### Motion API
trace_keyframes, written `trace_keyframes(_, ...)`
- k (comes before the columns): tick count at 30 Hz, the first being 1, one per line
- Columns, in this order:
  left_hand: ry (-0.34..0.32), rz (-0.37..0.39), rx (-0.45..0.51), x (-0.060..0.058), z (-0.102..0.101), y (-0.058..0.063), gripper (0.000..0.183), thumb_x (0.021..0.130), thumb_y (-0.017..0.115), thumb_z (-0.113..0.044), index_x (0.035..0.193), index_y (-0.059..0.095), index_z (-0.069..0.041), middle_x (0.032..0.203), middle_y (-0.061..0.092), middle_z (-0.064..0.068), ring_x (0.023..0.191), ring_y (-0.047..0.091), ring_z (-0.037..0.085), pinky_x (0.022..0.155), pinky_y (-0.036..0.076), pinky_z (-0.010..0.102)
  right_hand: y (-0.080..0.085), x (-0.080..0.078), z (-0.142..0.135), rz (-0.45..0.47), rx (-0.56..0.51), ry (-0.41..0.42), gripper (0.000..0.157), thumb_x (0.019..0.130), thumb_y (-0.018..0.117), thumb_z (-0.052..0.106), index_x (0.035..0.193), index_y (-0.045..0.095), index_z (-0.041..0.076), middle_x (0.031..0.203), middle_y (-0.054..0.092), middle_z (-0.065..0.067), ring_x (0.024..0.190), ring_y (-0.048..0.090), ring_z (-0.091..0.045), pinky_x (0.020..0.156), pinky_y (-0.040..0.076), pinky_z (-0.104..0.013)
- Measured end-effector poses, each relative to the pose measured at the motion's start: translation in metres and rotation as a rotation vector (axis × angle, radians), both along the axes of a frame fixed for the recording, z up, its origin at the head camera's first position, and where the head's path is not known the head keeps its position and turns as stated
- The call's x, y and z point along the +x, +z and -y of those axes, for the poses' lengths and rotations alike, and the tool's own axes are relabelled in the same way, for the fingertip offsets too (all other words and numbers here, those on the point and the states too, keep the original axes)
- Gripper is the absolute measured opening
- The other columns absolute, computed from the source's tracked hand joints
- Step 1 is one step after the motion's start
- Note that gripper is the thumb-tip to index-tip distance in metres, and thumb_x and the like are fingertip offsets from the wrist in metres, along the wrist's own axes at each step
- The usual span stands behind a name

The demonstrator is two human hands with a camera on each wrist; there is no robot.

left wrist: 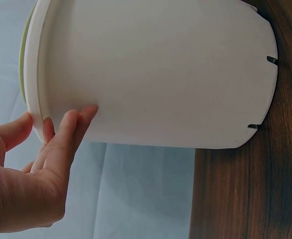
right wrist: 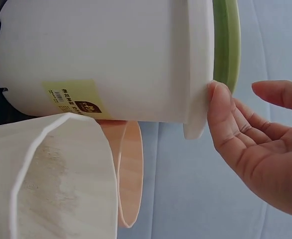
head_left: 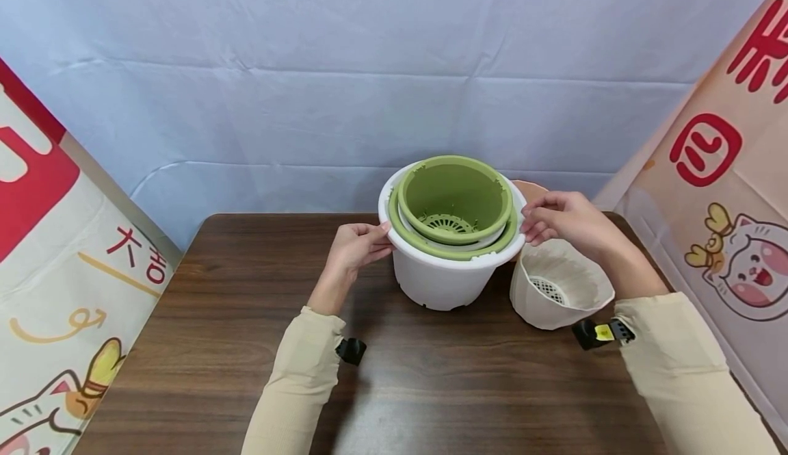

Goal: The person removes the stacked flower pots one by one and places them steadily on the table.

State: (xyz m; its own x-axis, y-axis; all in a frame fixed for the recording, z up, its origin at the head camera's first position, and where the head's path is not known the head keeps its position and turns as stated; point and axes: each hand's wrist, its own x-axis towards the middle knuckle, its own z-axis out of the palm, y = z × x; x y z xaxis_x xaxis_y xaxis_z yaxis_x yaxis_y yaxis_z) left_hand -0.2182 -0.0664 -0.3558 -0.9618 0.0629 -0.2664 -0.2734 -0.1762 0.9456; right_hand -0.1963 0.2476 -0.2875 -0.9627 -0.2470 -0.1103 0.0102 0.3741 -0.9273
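Note:
A large white flower pot (head_left: 440, 280) stands upright near the table's back edge. Nested inside are a green pot (head_left: 455, 167) with a slotted bottom, and further green and white rims around it. At the white pot's left rim, my left hand (head_left: 360, 244) pinches the edge, thumb on top and fingers below against the wall (left wrist: 151, 74). My right hand (head_left: 563, 219) is at the opposite rim; in the right wrist view a fingertip (right wrist: 219, 97) touches that rim while the thumb stands away from it.
An off-white faceted pot (head_left: 529, 297) with a mesh bottom sits tilted right beside the white pot, under my right forearm. Behind it shows part of a peach pot (head_left: 531, 189). Pale cloth (head_left: 308, 120) hangs behind the brown wooden table (head_left: 258, 318); printed banners (head_left: 739, 215) flank the sides.

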Motion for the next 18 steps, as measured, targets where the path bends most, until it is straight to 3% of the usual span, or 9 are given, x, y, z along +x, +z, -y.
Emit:
trace_keyframes(6, 0.002, 0.002, -0.003, 0.0, 0.0, 0.001, 0.022, 0.088, 0.062, -0.008, 0.097, 0.06, 0.012, 0.071, 0.063, 0.011, 0.067, 0.064, 0.016, 0.071, 0.056, 0.03, 0.003, -0.004, 0.0, 0.034, -0.074, -0.001, 0.028, 0.094, 0.042, 0.001, 0.11, 0.038, -0.022, 0.081, 0.062, -0.013, 0.069, 0.064, -0.018, 0.069, 0.057, -0.033)
trace_keyframes(18, -0.001, 0.006, -0.003, 0.001, 0.001, 0.002, 0.022, 0.088, 0.062, -0.008, 0.098, 0.06, 0.011, 0.072, 0.064, 0.011, 0.067, 0.065, 0.016, 0.071, 0.056, 0.03, 0.008, -0.013, 0.004, 0.146, -0.121, -0.002, 0.03, 0.096, 0.039, 0.003, 0.113, 0.035, -0.021, 0.084, 0.062, -0.016, 0.073, 0.065, -0.02, 0.075, 0.056, -0.035)
